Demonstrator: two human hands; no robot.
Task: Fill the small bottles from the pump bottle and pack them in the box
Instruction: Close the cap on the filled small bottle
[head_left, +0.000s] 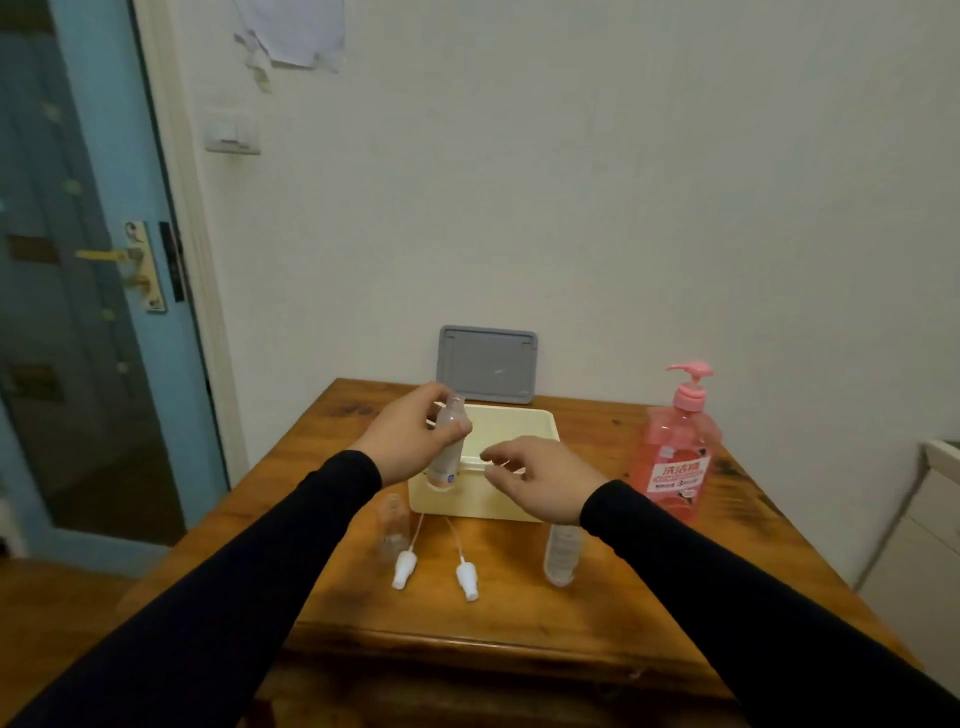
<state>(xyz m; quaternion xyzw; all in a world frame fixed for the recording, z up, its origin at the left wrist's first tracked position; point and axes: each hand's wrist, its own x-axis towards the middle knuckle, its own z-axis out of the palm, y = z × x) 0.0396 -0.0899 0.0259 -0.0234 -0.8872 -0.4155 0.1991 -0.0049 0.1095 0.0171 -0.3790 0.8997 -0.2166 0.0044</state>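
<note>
Small bottle (448, 447) looking light, thin, slick; left hand (410, 441) gripping mid-body, best hold; right hand (540, 480) hovering, fingers loosely spread, holding nothing

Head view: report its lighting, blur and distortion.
Head view: dim, warm indoor light; soft throughout, the right hand smeared by motion; wide-angle bending bows the door frame; the clear bottle in the left hand is hard to make out against the cream box.
</note>
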